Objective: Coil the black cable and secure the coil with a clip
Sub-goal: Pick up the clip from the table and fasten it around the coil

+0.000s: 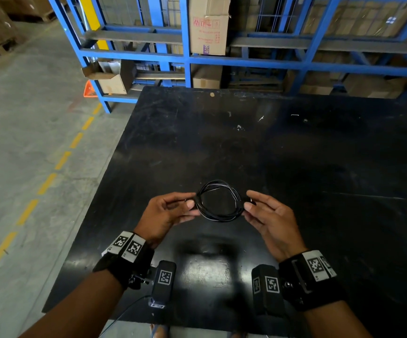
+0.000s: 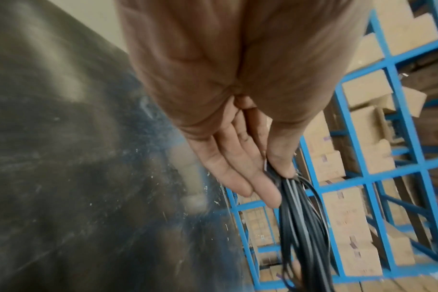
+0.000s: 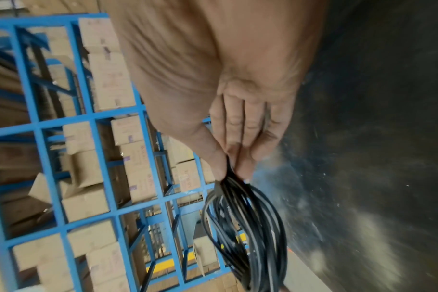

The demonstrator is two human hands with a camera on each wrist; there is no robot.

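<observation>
Head view: both hands [image 1: 170, 213] [image 1: 268, 215] pinch round black cable [image 1: 218, 211] coil.

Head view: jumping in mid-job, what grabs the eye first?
A coiled black cable held up over the scuffed black table, pinched on opposite sides by the left hand and the right hand. Behind the table stands blue steel racking stacked with brown cardboard boxes. No clip is visible.

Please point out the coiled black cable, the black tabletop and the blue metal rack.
coiled black cable [image 1: 222, 217]: head view, near arc of the loops.
black tabletop [image 1: 319, 154]: head view, bare surface beyond the hands.
blue metal rack [image 1: 246, 61]: head view, horizontal beam.
</observation>
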